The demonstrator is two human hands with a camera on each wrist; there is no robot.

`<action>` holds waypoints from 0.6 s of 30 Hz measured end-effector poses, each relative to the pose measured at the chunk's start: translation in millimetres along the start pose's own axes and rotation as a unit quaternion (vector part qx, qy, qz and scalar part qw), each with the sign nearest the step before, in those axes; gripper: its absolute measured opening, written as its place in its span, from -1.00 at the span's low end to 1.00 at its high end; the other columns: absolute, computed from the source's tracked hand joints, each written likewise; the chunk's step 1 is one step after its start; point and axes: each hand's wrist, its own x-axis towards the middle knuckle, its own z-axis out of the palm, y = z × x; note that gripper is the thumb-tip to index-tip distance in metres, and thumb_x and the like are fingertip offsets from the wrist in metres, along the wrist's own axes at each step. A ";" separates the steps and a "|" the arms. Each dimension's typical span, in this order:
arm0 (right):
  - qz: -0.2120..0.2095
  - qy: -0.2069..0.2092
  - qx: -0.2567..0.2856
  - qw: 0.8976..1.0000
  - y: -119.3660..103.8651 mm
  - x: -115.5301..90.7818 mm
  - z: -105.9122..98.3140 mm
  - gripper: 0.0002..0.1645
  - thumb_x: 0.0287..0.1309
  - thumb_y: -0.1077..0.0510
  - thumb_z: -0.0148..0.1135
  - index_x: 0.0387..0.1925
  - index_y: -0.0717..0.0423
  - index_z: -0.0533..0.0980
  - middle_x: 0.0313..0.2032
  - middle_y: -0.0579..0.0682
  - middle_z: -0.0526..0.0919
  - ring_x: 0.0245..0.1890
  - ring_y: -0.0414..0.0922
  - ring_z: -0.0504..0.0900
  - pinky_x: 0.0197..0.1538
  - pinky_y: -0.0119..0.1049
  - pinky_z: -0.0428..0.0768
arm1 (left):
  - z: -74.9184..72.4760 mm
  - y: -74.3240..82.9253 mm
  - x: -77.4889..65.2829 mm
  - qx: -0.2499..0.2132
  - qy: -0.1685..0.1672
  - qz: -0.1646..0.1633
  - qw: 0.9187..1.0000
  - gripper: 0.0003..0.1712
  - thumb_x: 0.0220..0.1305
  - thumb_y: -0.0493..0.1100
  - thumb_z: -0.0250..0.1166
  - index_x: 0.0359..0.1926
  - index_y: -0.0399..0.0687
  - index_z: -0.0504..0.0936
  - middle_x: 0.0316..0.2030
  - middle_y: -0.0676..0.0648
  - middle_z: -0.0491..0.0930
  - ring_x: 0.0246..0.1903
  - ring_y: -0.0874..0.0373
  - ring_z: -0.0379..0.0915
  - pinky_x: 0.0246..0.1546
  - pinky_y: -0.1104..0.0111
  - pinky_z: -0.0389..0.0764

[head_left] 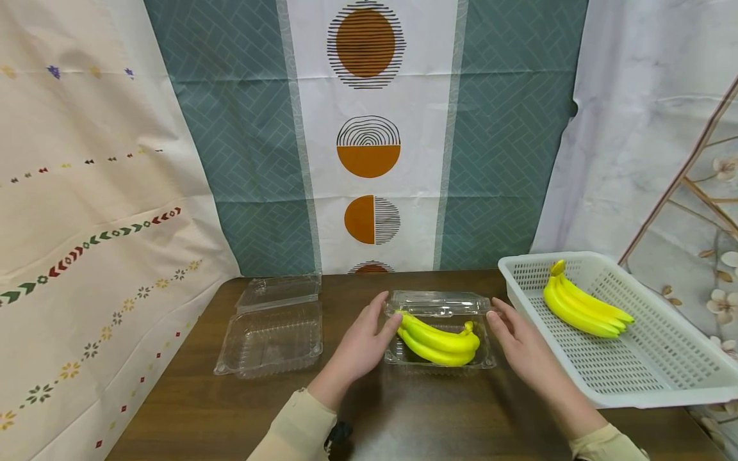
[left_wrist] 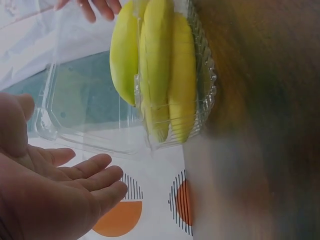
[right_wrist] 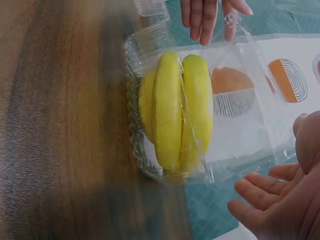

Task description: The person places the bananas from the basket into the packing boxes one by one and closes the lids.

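Note:
A clear plastic clamshell container [head_left: 487, 358] sits on the table with its hinged lid [head_left: 441, 302] raised at the back. Inside it lies a bunch of yellow bananas [head_left: 441, 346], stem toward the right. My left hand [head_left: 363, 339] is beside the container's left side, fingers extended and fingertips right at the lid's edge. On the opposite side, my right hand [head_left: 519, 342] has its fingers loosely straight near the lid's right corner. From the right wrist, the bananas [right_wrist: 167, 110] show through the clear wall, with the right-hand fingers [right_wrist: 260, 192] spread below the lid.
Another clear clamshell [head_left: 271, 339] stands with its lid up on the left of the table. At the right, a white perforated basket [head_left: 640, 378] holds a second banana bunch [head_left: 579, 304]. Patterned curtains [head_left: 375, 160] hang behind the table.

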 end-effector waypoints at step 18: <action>0.012 -0.031 0.016 0.999 6.9 -16.0 4.1 -0.15 0.80 -0.21 -0.10 0.71 0.33 0.14 0.60 0.43 0.29 0.53 0.46 0.35 0.47 0.47 0.34 | 8.6 -9.4 -12.6 -0.005 -0.009 0.006 1.000 -0.15 0.72 0.32 0.10 0.76 0.04 0.19 0.66 -0.23 0.25 0.62 -0.26 0.19 0.54 -0.31 0.26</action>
